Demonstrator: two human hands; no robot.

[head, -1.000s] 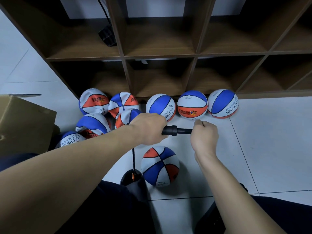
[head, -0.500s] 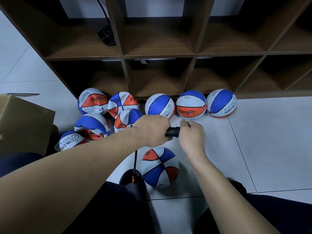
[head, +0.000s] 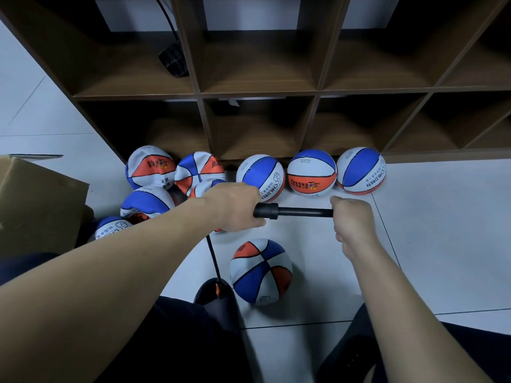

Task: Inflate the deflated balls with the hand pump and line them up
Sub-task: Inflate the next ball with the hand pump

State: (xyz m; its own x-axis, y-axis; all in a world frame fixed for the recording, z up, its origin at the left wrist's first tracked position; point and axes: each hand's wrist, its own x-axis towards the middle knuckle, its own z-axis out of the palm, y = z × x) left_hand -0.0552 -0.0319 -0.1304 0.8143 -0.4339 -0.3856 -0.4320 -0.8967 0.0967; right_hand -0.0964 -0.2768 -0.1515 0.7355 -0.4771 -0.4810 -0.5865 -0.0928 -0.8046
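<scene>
Pump (head: 279, 212) held level above the floor (head: 442, 230), long axis running left to right, rod drawn out toward the right. Left hand (head: 235, 207) wrapped tight around the barrel; right hand (head: 352, 221) fisted on the rod's end. Hose (head: 213, 255) dropping from the left hand to a ball (head: 261, 270) just below the pump. Three round balls (head: 312, 174) lined along the shelf (head: 265, 87) base; limp balls (head: 150, 167) heaped at its left.
</scene>
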